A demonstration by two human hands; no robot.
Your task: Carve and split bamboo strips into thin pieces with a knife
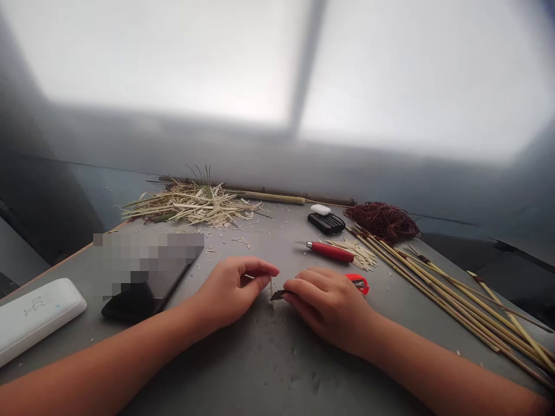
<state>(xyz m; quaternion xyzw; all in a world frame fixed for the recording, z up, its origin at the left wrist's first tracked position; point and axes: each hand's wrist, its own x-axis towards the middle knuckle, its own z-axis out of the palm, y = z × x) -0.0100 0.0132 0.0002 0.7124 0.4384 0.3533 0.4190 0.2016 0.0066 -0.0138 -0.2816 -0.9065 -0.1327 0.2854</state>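
Note:
At the middle of the table, my left hand (pixel 234 289) pinches a thin pale sliver (pixel 272 285), likely of bamboo or cane, standing nearly upright between thumb and fingertips. My right hand (pixel 327 303) is closed around a red utility knife (pixel 359 283); its handle end sticks out behind the fingers. The dark knife blade (pixel 276 295) points left and lies against or very near the lower part of the sliver. Just beyond the right hand lies a red-handled carving tool (pixel 332 252), beside a small heap of pale slivers (pixel 358 254).
A pile of shavings (pixel 195 205) lies at the back left, with bamboo poles (pixel 269 195) behind it. Dark red cord (pixel 384 219) and a black case (pixel 326 223) sit at the back right. Long canes (pixel 451 289) cover the right side. A dark tablet-like device (pixel 151 289) and a white device (pixel 41 318) lie left.

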